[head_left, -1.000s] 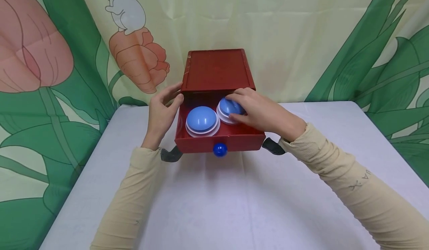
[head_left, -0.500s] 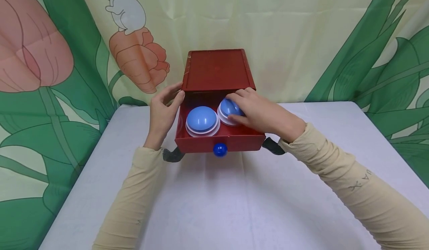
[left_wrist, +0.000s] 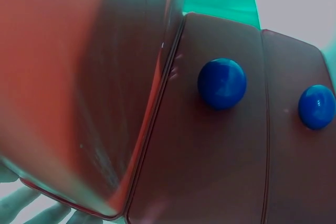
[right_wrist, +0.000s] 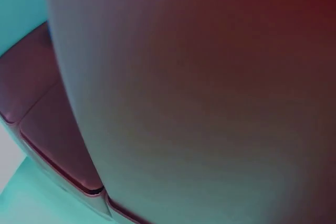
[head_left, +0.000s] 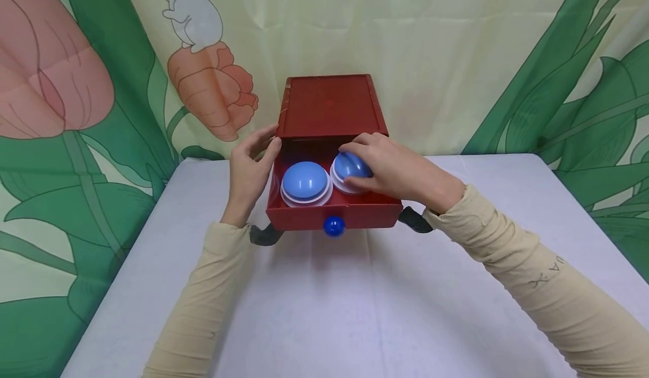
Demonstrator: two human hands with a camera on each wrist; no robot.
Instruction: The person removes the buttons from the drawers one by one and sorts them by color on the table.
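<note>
The person's right hand (head_left: 392, 167) has hold of a blue button (head_left: 351, 165), fingers over the far side of its dome and thumb at the near side. That button is inside the pulled-out drawer (head_left: 294, 219) of a red chest (head_left: 332, 107), right under the gripping fingers; I can't tell whether its white base touches the drawer floor.

Just to the left of that grip sits a second blue button (head_left: 305, 179), dome up on its own white base, with no hand on it. Nearer the person than the grip, a round blue knob (head_left: 334, 226) sticks out from the drawer front. Below that drawer I can see two more fronts, each with a blue knob of its own.

Across from the grip, the left hand (head_left: 248, 175) is loose, not clasping anything, thumb and fingers resting against the chest's left side. A dark strap (head_left: 416, 220) shows below the right wrist, above a white tabletop (head_left: 314, 310). Beyond both hands hangs a pale yellow cloth (head_left: 431, 57) printed with a rabbit, a carrot and green leaves.
</note>
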